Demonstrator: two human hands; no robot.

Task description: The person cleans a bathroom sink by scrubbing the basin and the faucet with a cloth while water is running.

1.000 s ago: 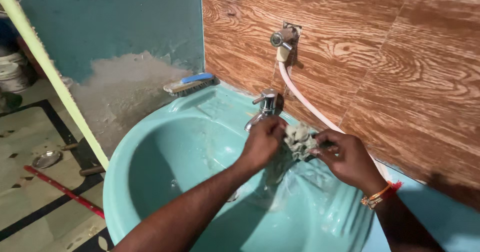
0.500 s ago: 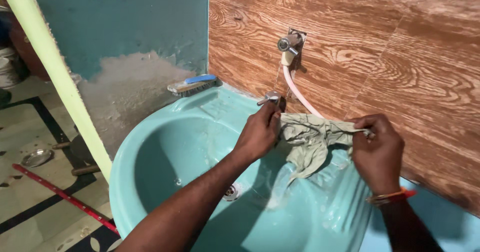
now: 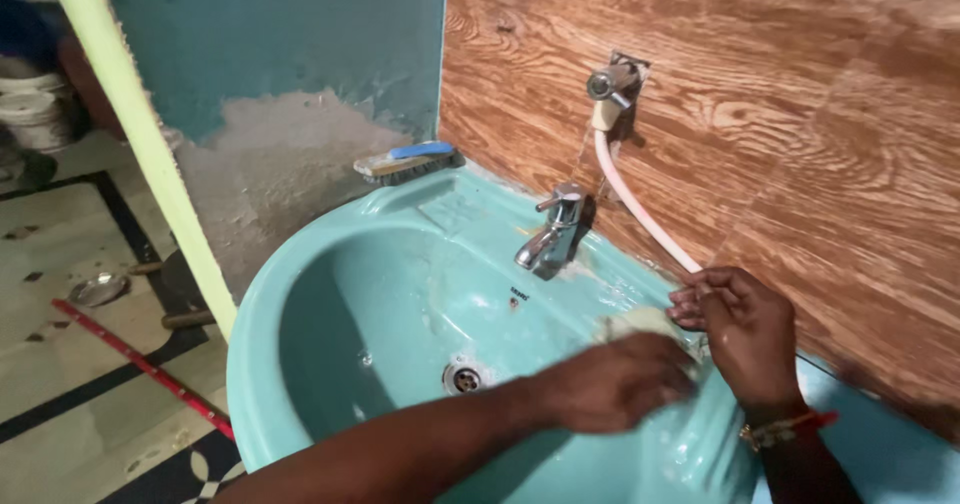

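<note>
The pale cloth [image 3: 640, 321] is bunched on the sink [image 3: 330, 264] rim, right of the tap [image 3: 552, 232]. The left hand [image 3: 620, 382] presses closed on it, and the right hand [image 3: 745, 334] pinches its far end.

Wood-grain wall [image 3: 780, 114] fills twelve to three o'clock; teal wall [image 3: 280, 34] with a bare plaster patch [image 3: 270, 164] at eleven; patterned floor [image 3: 70, 364] at nine.

A tap [image 3: 552, 236] stands on the basin's [image 3: 300, 294] back rim, a brush [image 3: 405, 161] to its left.
</note>
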